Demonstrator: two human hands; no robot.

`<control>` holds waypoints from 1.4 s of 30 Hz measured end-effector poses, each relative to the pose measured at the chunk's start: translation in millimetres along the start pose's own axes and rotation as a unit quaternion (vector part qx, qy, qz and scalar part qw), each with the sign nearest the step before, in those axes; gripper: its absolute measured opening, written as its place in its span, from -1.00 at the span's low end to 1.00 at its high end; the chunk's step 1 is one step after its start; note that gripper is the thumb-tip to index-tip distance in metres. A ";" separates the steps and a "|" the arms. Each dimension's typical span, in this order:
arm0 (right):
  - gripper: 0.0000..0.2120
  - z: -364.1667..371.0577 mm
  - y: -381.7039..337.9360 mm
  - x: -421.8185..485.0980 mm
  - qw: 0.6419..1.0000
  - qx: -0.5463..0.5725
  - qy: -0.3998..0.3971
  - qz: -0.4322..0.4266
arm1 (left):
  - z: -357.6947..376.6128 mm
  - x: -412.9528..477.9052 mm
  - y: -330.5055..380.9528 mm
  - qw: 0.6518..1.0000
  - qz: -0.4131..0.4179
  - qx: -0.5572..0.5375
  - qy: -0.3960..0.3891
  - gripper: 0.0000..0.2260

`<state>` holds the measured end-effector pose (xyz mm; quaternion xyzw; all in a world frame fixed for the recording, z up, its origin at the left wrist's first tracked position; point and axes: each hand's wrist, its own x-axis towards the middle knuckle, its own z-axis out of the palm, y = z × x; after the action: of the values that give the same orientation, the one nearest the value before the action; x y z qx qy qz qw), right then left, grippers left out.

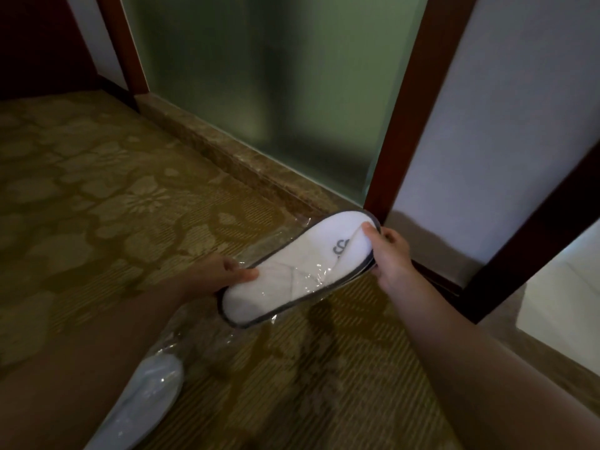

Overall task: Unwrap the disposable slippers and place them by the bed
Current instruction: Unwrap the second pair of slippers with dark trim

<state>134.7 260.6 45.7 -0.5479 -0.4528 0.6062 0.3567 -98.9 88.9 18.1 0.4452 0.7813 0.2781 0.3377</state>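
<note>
A pair of white disposable slippers (285,280) with grey trim is held flat together above the carpet, in the middle of the view. My right hand (389,254) grips their toe end, thumb on top. My left hand (224,274) holds the heel end along with the clear plastic wrapper (311,277), which still clings around the middle of the slippers and hangs below them. A second white slipper-shaped object in clear plastic (146,397) lies low at the left, partly behind my left forearm.
Patterned yellow-brown carpet (97,206) covers the floor. A frosted glass panel (276,92) with a stone sill and dark red wooden frame (409,125) stands ahead. A white wall and another framed panel are at the right. No bed is in view.
</note>
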 end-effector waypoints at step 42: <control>-0.76 -112.8 105.8 80.0 0.983 0.083 0.010 0.165 | 123.8 94.0 29.3 0.998 0.002 -0.030 0.054 -0.62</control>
<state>241.2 317.2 -79.8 -0.5898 -0.3001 0.6867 0.3008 -23.3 201.7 -63.1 0.4208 0.7890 0.3254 0.3073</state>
